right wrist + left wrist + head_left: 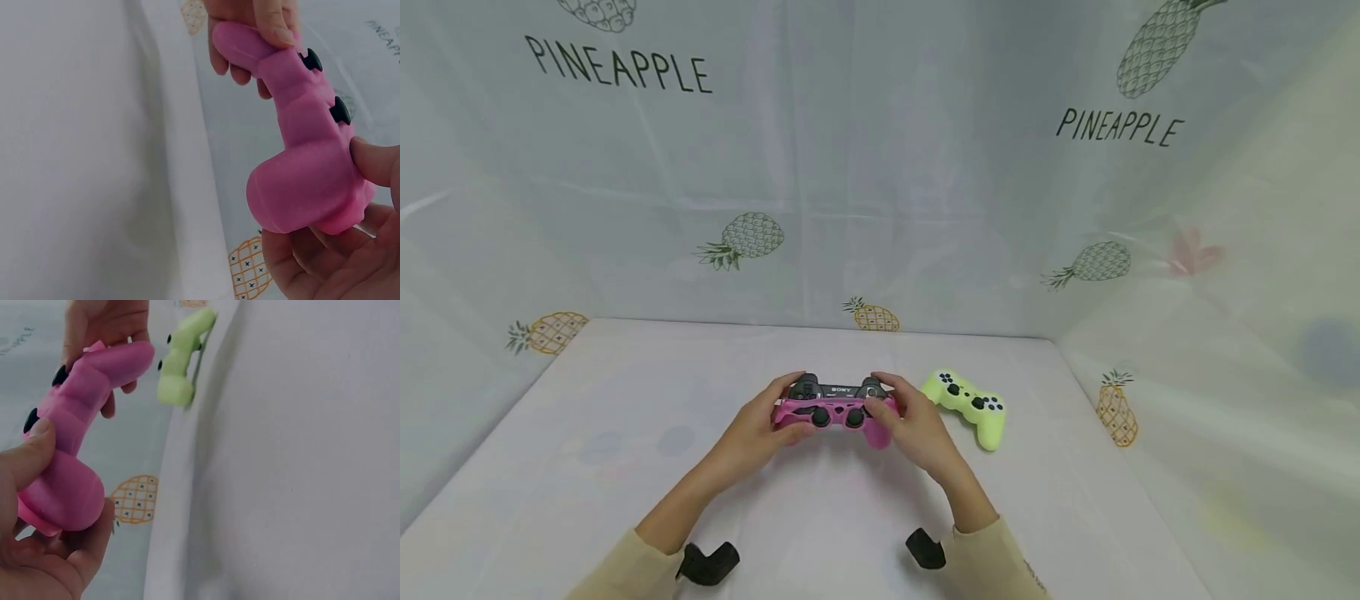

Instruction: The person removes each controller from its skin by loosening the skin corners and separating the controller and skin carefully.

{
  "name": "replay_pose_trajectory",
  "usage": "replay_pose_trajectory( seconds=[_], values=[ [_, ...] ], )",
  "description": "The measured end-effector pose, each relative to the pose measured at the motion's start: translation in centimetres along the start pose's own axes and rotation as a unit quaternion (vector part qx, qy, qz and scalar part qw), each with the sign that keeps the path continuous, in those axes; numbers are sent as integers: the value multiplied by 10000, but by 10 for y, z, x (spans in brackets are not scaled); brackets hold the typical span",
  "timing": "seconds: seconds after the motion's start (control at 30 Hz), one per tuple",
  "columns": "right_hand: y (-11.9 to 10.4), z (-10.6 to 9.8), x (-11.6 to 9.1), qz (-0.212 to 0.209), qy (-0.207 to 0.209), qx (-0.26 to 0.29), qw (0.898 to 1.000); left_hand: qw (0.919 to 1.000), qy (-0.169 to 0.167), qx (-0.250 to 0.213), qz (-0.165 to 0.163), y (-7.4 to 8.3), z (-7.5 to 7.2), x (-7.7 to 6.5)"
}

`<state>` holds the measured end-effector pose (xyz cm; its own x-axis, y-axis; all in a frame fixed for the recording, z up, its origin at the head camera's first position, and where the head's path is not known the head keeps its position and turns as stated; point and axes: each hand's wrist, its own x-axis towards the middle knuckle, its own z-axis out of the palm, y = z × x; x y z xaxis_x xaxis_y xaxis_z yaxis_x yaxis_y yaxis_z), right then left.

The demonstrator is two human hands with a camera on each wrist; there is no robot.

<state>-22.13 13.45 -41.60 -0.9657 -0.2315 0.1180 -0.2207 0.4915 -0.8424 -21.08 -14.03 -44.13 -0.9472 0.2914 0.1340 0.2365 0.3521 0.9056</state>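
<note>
Both hands hold a black Sony game controller (841, 391) above the table's middle. A pink silicone cover (877, 434) wraps its grips and lower part, while the black upper face with the buttons is bare in the head view. My left hand (751, 440) grips the left end, thumb in front and fingers behind. The right hand (922, 431) grips the other end, its thumb on the front by the right stick. Both wrist views show the pink cover (69, 419) from the grip side, with two black thumbsticks (339, 111) sticking out.
A lime green controller (990, 425) lies on the white table (1060, 500), just right of the right hand. Pineapple-print curtain (910, 167) hangs behind the table and at its sides. Black pieces (709, 564) stick out by both sleeve cuffs.
</note>
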Motion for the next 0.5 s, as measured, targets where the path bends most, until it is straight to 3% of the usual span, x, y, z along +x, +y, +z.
replay_pose_trajectory(
  seconds=[0.3,0.5],
  values=[
    [2,6,-9,47,179,25,9998,9999,55,-33,-139,4,4,-9],
    [3,12,-9,-122,87,147,9998,9991,203,9,-380,1,3,-16]
  ],
)
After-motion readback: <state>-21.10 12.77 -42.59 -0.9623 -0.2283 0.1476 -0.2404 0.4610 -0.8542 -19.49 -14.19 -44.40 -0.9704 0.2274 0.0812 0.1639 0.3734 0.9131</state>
